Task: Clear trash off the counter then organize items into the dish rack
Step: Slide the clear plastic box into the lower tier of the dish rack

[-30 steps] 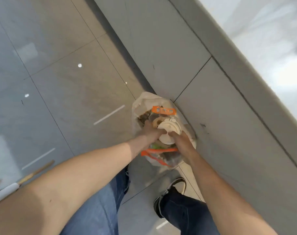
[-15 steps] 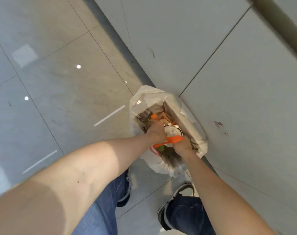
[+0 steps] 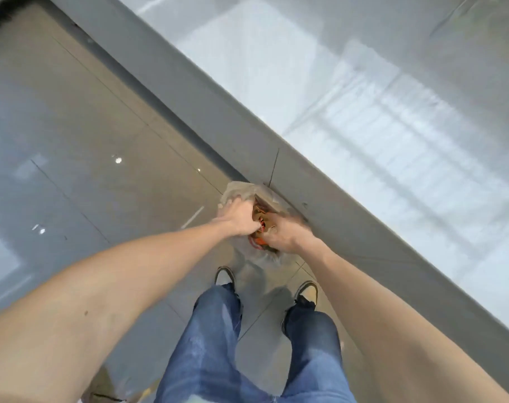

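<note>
Hands, the left hand [image 3: 241,216] and right hand [image 3: 285,232], are closing around the mouth of a trash bag [image 3: 262,196] on the floor beneath them, suggesting trash-clearing is ending while dish-rack sorting seemingly awaits.

arms: bare from above the elbows to the wrists, no sleeves in view
left hand [image 3: 241,218]: bare, no glove or ring visible
right hand [image 3: 288,234]: bare, blurred
legs: blue denim jeans [image 3: 209,344], faded patches
feet: dark shoes [image 3: 224,276] with pale toe caps
</note>
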